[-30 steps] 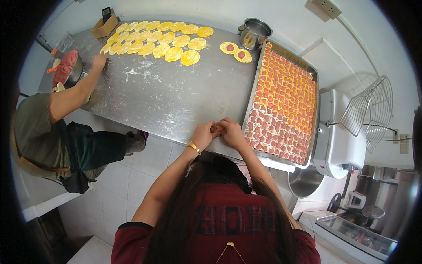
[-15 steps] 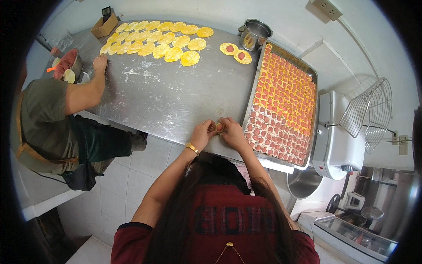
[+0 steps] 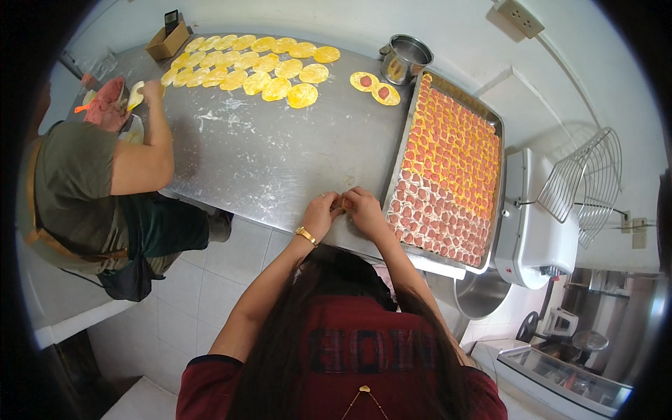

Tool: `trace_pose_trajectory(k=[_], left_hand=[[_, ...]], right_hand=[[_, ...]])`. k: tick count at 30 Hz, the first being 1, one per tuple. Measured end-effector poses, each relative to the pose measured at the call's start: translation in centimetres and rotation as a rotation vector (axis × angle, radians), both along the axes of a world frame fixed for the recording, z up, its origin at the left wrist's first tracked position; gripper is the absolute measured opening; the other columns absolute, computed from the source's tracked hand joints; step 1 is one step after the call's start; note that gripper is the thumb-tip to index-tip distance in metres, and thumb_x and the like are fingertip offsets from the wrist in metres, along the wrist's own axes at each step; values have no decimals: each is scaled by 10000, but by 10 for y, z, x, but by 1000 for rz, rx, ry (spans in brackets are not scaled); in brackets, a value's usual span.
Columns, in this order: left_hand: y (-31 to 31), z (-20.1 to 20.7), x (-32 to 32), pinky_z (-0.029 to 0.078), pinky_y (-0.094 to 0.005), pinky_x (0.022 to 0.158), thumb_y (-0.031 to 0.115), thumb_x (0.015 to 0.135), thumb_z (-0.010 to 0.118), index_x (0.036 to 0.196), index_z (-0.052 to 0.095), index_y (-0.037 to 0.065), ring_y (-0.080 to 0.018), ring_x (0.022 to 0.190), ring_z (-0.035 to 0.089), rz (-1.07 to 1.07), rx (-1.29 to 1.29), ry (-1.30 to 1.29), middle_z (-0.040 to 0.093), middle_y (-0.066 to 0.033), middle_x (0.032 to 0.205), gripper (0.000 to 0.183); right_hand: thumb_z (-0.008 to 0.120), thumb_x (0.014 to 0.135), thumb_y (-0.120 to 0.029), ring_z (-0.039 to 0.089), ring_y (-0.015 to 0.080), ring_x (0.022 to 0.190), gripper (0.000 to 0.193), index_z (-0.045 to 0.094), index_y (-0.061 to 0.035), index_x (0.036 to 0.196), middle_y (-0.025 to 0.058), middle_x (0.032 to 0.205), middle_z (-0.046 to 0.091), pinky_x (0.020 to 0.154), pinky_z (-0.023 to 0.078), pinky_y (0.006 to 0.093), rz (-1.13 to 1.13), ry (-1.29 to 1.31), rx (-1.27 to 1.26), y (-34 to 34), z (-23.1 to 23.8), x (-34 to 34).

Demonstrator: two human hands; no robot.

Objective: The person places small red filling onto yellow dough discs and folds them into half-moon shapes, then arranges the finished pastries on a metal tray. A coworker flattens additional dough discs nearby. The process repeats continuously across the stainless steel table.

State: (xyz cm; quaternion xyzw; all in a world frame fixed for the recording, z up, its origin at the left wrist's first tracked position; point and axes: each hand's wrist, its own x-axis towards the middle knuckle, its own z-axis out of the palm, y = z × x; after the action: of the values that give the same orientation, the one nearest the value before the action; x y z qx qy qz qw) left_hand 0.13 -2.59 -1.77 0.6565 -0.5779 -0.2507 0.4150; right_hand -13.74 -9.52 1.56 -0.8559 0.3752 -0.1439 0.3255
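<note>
Near the front edge of the steel table, my left hand [image 3: 323, 213] and my right hand [image 3: 365, 209] meet with bent fingers. Pinched between their fingertips is a small dumpling [image 3: 345, 203], mostly hidden by the fingers. Just right of my right hand lies a large metal tray [image 3: 404, 143] packed with rows of open-topped dumplings [image 3: 451, 161]; pink filling shows in each one. Those in the far part have yellow wrappers, the near ones paler. Beyond my hands, two round yellow wrappers [image 3: 374, 82] with a lump of pink filling on each lie touching on the table.
Several rows of yellow wrappers [image 3: 266, 63] cover the table's far side. At left, a co-worker's hand [image 3: 151, 91] holds a wrapper [image 3: 136, 96] beside a bowl of pink filling [image 3: 108, 103]. A steel pot [image 3: 406, 56] stands behind the tray; a white machine [image 3: 521, 217] is right of it.
My fingers have closed further around the dumpling, covering the pink filling that showed before. The co-worker's hand has moved from the wrapper rows to the bowl, now with a wrapper in it.
</note>
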Motion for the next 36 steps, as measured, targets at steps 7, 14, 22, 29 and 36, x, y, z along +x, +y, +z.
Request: trace_pose_trajectory(k=[7,14,22,29,36], left_hand=[[2,-4,7,520,-343,760,109,859,604,997,584,31,-217,880,634,61,235,500,643,-95,918,160],[1,2,5,511,-329,814,222,966,458,1057,555,49,-179,934,602,159,369,1652,609,-48,1014,219],[2,-8,-3,514,-333,788,182,943,419,975,585,37,-181,874,613,282,381,1756,624,-78,970,223],[-3,-3,-9,513,-358,802,210,937,372,979,575,36,-218,909,619,300,453,1834,630,-100,975,270],[-18,25,-22,492,-387,847,221,943,313,1047,540,33,-242,950,602,261,491,1765,618,-109,1014,314]], right_hand=[[557,721,16,576,354,904,307,616,-54,1014,148,993,583,790,476,423,-7,-26,-42,5,-2,2],[626,689,5,607,355,829,300,603,-43,985,140,968,590,722,505,415,-39,-236,178,6,22,17],[601,727,-64,592,350,882,233,568,-59,958,136,951,567,728,502,432,14,-22,-116,31,38,29],[560,761,-82,582,344,873,187,538,-48,943,136,930,542,737,492,435,-36,18,-182,42,38,24],[584,742,-80,578,357,860,215,573,-49,954,153,930,546,740,490,434,-93,-113,-144,26,48,7]])
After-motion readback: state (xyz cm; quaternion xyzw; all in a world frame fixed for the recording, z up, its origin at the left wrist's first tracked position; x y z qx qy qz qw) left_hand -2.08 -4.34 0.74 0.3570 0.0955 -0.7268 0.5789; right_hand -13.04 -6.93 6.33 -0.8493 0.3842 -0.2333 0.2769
